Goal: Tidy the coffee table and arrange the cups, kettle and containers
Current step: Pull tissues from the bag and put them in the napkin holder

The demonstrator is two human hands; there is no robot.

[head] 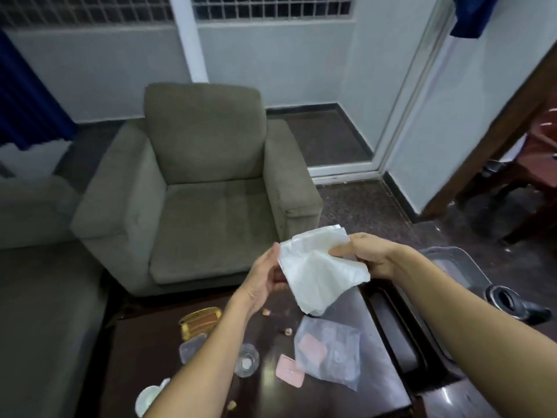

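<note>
Forearms (482,342): both bare, reaching in from the near edge over the coffee table (144,351).
Left hand (265,282): above the table's far half, fingers curled behind the left edge of the white plastic bag (319,276), thumb along that edge, holding it.
Right hand (366,254): above the table's far right part, pinching the bag's upper right corner between thumb and curled fingers.
White plastic bag: crumpled and folded, held in the air over the table, with its lower tip hanging toward the tabletop and not touching it.
Clear bag (331,354): flat on the table's right half, under the held bag, with something pink inside.
Pink packet (290,371): on the table just left of the clear bag, touching its edge.
Glass (247,360): upright near the table's middle, something white at its bottom.
White cup (147,398): at the table's near left corner, partly hidden by the left arm.
Small clear container (191,349): on the table's left half.
Gold packet (200,321): just behind that container, toward the table's far left.
Sweets (288,331): a few small pieces scattered over the tabletop.
Kettle (512,303): black, off the table's right side; only its top shows.
Clear tub (452,263): beyond the table's far right corner, blurred.
Armchair (199,188): grey-green, behind the table's far edge.
</note>
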